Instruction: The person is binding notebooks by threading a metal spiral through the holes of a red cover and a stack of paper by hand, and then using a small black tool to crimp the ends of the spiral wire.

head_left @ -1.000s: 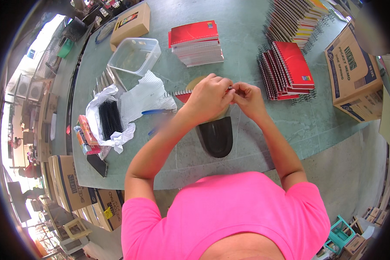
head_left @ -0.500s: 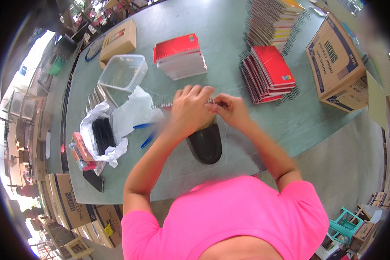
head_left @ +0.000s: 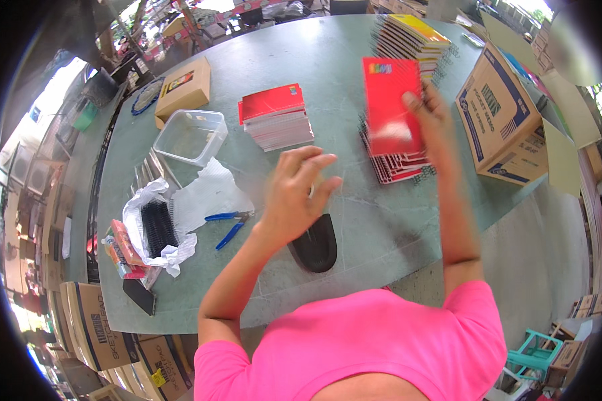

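Note:
My right hand [head_left: 432,123] grips a red-covered notebook [head_left: 391,110] by its right edge, thumb on the cover. The notebook is over a stack of red spiral notebooks [head_left: 398,170] at the right; whether it touches them I cannot tell. My left hand [head_left: 293,194] hovers mid-table with its fingers apart and nothing in them. Below it lies a black, rounded, sole-shaped pad [head_left: 318,248]. Blue-handled pliers [head_left: 230,234] rest left of that hand. Farther off stands a stack of red-covered pads with white pages [head_left: 274,120].
Black wire coils [head_left: 158,227] lie in crumpled white paper at the left, near a clear plastic tub [head_left: 190,137] and a cardboard box [head_left: 184,90]. Yellow-covered spiral notebooks [head_left: 418,33] are piled at the far right. An open carton [head_left: 498,117] stands at the right edge.
The hands were together on a spiral-bound notebook above the black pad. My right hand has moved right and away from me with a red notebook; my left hand has let go and opened.

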### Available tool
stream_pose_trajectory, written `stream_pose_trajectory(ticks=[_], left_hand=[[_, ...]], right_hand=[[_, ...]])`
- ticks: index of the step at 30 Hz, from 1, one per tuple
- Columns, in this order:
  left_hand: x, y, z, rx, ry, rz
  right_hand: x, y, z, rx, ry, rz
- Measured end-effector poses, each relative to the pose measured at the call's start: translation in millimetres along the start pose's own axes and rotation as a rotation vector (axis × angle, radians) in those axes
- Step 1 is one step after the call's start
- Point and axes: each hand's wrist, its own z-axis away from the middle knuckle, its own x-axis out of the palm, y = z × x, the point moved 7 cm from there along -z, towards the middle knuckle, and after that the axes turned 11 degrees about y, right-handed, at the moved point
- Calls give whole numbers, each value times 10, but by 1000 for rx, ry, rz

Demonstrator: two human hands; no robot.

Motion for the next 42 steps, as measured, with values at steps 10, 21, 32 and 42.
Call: stream_pose_trajectory(ticks=[10,21,32,42], left_hand=[[167,-496,357,-204,-180,53],[156,-1169,-341,28,-23,-274],[179,-1508,-463,186,-240,-944],[-332,-986,297,-217,-570,-208]], right_hand=[[-1399,1020,-325,88,90,621],[-1077,702,-277,-111,18,1066],[247,-257,318,-673,-99,860],[1380,1085,826,-529,-735,926]])
